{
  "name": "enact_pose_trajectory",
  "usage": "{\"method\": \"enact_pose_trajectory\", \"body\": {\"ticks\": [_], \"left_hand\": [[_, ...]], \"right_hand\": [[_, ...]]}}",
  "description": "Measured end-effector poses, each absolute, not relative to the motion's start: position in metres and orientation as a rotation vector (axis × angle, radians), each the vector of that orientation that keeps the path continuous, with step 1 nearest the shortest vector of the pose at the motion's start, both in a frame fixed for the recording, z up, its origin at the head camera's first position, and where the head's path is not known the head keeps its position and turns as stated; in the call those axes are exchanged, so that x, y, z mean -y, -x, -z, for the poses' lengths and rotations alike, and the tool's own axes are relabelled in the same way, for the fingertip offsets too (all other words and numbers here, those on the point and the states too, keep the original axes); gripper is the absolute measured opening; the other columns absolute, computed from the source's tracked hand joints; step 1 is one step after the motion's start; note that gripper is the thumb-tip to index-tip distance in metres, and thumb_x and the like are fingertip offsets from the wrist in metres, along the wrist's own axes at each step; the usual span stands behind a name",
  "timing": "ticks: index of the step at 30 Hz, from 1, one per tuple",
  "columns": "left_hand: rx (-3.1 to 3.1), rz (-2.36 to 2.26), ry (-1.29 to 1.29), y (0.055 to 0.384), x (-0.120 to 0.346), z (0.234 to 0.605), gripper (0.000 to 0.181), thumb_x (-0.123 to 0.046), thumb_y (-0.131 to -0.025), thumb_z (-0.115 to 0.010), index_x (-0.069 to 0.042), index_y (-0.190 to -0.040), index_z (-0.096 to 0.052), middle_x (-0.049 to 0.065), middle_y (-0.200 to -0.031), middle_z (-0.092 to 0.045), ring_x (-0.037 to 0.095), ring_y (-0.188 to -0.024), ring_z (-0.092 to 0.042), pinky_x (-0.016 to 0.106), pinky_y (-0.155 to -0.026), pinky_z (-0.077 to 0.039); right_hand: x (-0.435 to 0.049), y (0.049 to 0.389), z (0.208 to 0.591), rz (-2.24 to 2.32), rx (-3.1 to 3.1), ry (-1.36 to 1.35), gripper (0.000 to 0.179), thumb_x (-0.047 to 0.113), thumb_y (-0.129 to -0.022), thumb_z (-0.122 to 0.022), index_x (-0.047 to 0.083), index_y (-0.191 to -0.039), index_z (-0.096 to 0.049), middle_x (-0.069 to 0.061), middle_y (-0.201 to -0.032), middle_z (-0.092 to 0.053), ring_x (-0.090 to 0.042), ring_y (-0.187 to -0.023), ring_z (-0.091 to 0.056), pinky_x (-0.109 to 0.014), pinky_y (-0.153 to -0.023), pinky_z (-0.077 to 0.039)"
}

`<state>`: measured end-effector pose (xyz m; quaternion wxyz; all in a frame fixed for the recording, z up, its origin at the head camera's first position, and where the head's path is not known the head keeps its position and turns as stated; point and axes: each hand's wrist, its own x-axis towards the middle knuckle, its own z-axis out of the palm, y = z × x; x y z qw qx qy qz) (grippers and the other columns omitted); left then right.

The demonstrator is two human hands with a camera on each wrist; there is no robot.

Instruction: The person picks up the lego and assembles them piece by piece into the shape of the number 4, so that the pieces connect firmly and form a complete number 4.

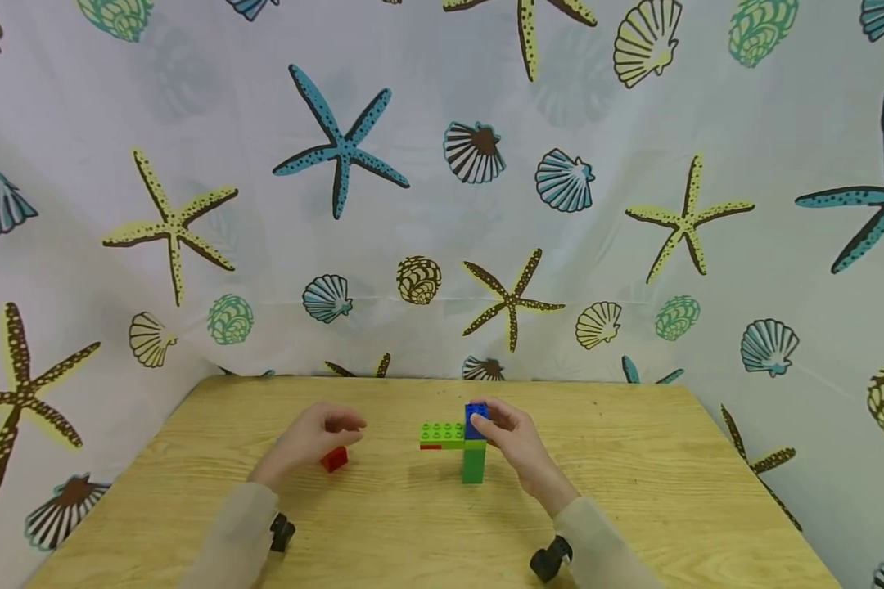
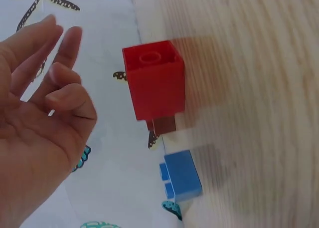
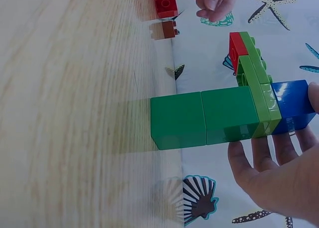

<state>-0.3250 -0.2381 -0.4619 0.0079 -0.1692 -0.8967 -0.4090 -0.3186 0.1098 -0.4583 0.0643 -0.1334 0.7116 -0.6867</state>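
My right hand (image 1: 519, 448) pinches a dark blue building brick (image 1: 475, 423), thumb on the near side and fingers behind. That brick tops a tower of two stacked green bricks (image 3: 204, 119), with light green pieces (image 1: 440, 433) between, reaching out to the left. Under their far end sits a red piece (image 3: 237, 51). My left hand (image 1: 313, 442) hovers over the table's left part, fingers loosely bent, holding nothing. Near it a loose red brick (image 2: 155, 88) stands with its hollow side showing. A brown brick (image 2: 164, 124) and a lighter blue brick (image 2: 183, 174) lie close by.
The wooden table (image 1: 412, 532) carries all the bricks. Behind it hangs a white curtain (image 1: 427, 221) printed with starfish and shells. A black wrist camera (image 1: 551, 559) is strapped by the right sleeve, and another camera (image 1: 282, 532) by the left.
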Motion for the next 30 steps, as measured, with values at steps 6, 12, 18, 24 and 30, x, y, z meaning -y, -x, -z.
{"method": "enact_pose_trajectory", "body": {"ticks": [6,12,18,24,30], "left_hand": [[2.864,1.280,0.551,0.325,0.250,0.463,0.026,-0.006,-0.090,-0.068,-0.006,-0.116,-0.069,0.017,-0.118,-0.066,0.026,-0.099,-0.056,0.037,-0.087,-0.048],[2.922,1.282,0.476,0.325,0.257,0.468,0.036,0.000,-0.087,-0.069,-0.003,-0.122,-0.067,0.017,-0.125,-0.062,0.030,-0.108,-0.055,0.040,-0.088,-0.051],[2.965,1.336,0.420,0.324,0.263,0.473,0.043,0.003,-0.082,-0.072,-0.003,-0.124,-0.066,0.021,-0.133,-0.057,0.033,-0.110,-0.053,0.041,-0.087,-0.053],[2.996,1.428,0.455,0.324,0.266,0.475,0.054,0.009,-0.076,-0.070,0.000,-0.128,-0.062,0.028,-0.138,-0.049,0.032,-0.104,-0.055,0.037,-0.079,-0.053],[3.022,1.534,0.503,0.325,0.268,0.477,0.063,0.016,-0.071,-0.063,0.005,-0.132,-0.056,0.032,-0.134,-0.049,0.028,-0.093,-0.054,0.034,-0.065,-0.047]], "right_hand": [[-0.110,0.319,0.458,2.080,-2.142,0.398,0.046,0.034,-0.093,-0.067,0.015,-0.134,-0.060,-0.010,-0.128,-0.061,-0.018,-0.110,-0.060,-0.040,-0.101,-0.048],[-0.110,0.320,0.457,2.080,-2.129,0.393,0.046,0.034,-0.093,-0.067,0.015,-0.134,-0.059,-0.010,-0.127,-0.061,-0.024,-0.115,-0.060,-0.040,-0.101,-0.049],[-0.110,0.321,0.458,2.080,-2.124,0.392,0.047,0.033,-0.094,-0.066,0.012,-0.136,-0.058,-0.010,-0.127,-0.061,-0.027,-0.117,-0.059,-0.039,-0.101,-0.049],[-0.111,0.322,0.459,2.079,-2.139,0.397,0.046,0.034,-0.094,-0.066,0.013,-0.134,-0.059,-0.010,-0.127,-0.061,-0.021,-0.112,-0.060,-0.039,-0.100,-0.049],[-0.111,0.322,0.459,2.083,-2.122,0.387,0.046,0.031,-0.094,-0.066,0.012,-0.135,-0.059,-0.010,-0.128,-0.061,-0.028,-0.118,-0.059,-0.040,-0.101,-0.049]]}}
